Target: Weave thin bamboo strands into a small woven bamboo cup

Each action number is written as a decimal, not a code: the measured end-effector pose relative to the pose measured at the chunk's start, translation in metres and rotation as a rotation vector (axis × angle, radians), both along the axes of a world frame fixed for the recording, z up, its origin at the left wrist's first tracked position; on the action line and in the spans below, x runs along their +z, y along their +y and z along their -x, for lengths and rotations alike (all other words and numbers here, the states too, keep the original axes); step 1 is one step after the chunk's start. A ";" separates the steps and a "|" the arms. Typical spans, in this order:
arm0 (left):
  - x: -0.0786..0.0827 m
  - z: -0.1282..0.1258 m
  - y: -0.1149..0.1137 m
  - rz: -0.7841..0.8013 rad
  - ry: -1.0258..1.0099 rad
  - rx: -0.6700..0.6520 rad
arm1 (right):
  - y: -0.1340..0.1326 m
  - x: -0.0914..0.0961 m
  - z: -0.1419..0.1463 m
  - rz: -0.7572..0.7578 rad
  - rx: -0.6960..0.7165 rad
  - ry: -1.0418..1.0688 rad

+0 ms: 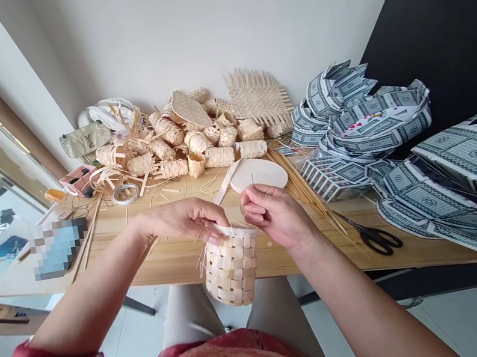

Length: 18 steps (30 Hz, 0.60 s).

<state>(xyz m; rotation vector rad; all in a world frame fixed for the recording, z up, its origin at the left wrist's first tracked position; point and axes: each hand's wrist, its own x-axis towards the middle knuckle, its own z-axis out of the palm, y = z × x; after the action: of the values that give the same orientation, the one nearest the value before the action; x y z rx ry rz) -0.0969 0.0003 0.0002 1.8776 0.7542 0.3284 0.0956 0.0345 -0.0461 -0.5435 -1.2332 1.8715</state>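
A small woven basket (pixel 231 268) of pale wood strips hangs just in front of the table edge, over my lap. My left hand (pixel 190 218) grips its rim from the left, some fingers inside the opening. White thread ends dangle at the basket's left side. My right hand (pixel 273 209) is closed in a pinch at the rim's right side, with a thin dark needle (pixel 253 180) sticking up from the fingertips. Any thread between the needle and the rim is too fine to make out. Behind the hands lies a pale oval disc (pixel 260 173) with a strip beside it.
Several woven pieces (pixel 169 130) are heaped along the wall, by a flat woven mat (pixel 259 99). Black scissors (pixel 379 239) and long thin sticks (pixel 302 189) lie rightward, near folded playing-card structures (pixel 375 119). A tape roll (pixel 126 193) and a blurred phone-like object (pixel 60 248) are left.
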 end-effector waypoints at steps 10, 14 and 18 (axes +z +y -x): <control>-0.003 -0.006 -0.002 -0.014 0.024 0.019 | -0.017 0.015 0.000 -0.368 0.157 -0.156; -0.003 -0.009 -0.005 -0.038 -0.030 -0.027 | 0.000 0.009 -0.014 -0.224 -0.084 -0.145; -0.004 -0.003 -0.005 -0.021 -0.067 0.046 | 0.016 0.005 -0.029 -0.071 -0.161 -0.082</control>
<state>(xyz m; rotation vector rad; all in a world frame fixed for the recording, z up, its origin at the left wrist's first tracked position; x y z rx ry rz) -0.0941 -0.0045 -0.0036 1.8620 0.7516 0.4280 0.1251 0.0503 -0.0410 -0.6663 -1.2652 1.6798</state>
